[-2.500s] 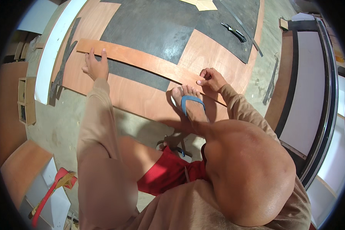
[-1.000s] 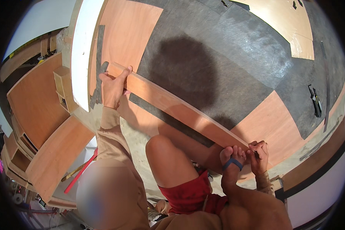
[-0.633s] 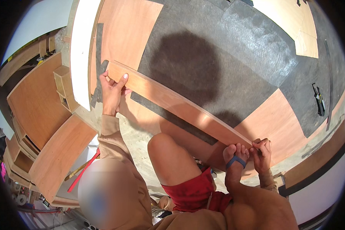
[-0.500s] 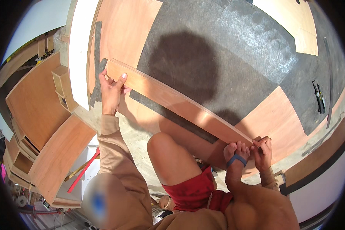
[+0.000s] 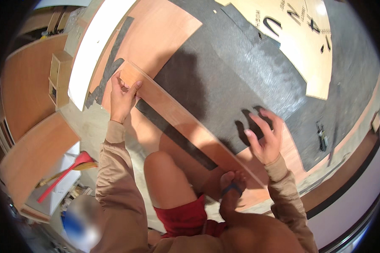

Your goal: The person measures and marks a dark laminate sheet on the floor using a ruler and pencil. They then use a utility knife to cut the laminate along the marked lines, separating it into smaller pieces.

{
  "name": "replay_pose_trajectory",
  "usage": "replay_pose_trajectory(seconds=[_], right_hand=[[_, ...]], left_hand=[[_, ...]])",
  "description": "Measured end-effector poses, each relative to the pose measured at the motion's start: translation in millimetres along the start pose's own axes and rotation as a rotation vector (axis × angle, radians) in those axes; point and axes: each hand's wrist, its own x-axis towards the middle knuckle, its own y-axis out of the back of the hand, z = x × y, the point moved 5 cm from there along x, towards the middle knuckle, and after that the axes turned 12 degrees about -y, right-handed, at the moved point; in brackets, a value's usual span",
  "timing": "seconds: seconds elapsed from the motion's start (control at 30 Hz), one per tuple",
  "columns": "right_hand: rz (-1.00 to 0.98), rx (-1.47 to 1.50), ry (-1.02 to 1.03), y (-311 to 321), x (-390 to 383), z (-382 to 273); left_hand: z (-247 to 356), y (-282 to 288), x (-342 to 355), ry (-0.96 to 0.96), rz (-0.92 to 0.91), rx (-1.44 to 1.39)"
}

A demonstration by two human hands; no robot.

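Note:
A long, narrow wooden board point(image 5: 185, 120) slants from upper left to lower right across a black sheet point(image 5: 223, 80) and light brown plywood. My left hand point(image 5: 123, 99) is closed on the board's upper-left end, thumb on top and fingers at its edge. The board's near end lies by my sandalled foot point(image 5: 233, 180). My right hand point(image 5: 267, 139) hovers over the black sheet, apart from the board, with spread fingers and nothing in them. A black strip point(image 5: 177, 135) lies alongside the board, on the side nearer me.
A black utility knife point(image 5: 322, 137) lies at the right. Top right is a pale printed panel point(image 5: 299, 55). At the left are a white panel point(image 5: 95, 55), a small wooden box point(image 5: 60, 80), curved plywood pieces point(image 5: 42, 141) and a red-handled tool point(image 5: 78, 163).
My right hand has let go of the board's near end and moved up over the black sheet, its fingers opening. My left hand keeps its grip. The whole view has shifted.

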Motion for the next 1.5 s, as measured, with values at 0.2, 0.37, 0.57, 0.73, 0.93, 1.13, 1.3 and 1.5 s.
replay_pose_trajectory(seconds=[0.2, 0.37, 0.57, 0.73, 0.93, 1.13, 1.3, 1.5], right_hand=[[0.005, -0.426, 0.194, -76.7, 123.3, -47.7], [-0.034, -0.62, 0.184, -117.6, 113.9, -44.8], [-0.008, -0.658, 0.209, -121.9, 111.6, -46.3], [-0.011, -0.692, 0.226, -125.1, 114.5, -45.8], [-0.009, -0.729, 0.237, -128.0, 117.2, -44.1], [-0.057, -0.717, 0.191, -130.6, 116.6, -42.4], [-0.059, -0.756, 0.197, -131.0, 116.4, -41.3], [-0.112, -0.722, 0.158, -131.3, 116.1, -40.6]], left_hand=[[-16.9, -6.3, -9.3, -0.112, 0.288, -0.006], [-6.5, -14.8, -14.1, 0.017, 0.544, 0.253], [-18.1, -19.3, -19.0, -0.032, 0.667, 0.083], [-24.8, -25.3, -16.9, -0.101, 0.723, 0.032], [-17.7, -25.7, -15.4, -0.063, 0.731, 0.013], [-17.0, -22.6, -17.6, -0.051, 0.734, 0.009], [-16.6, -23.1, -18.4, -0.076, 0.732, 0.047], [-15.5, -24.6, -19.8, -0.089, 0.736, 0.045]])
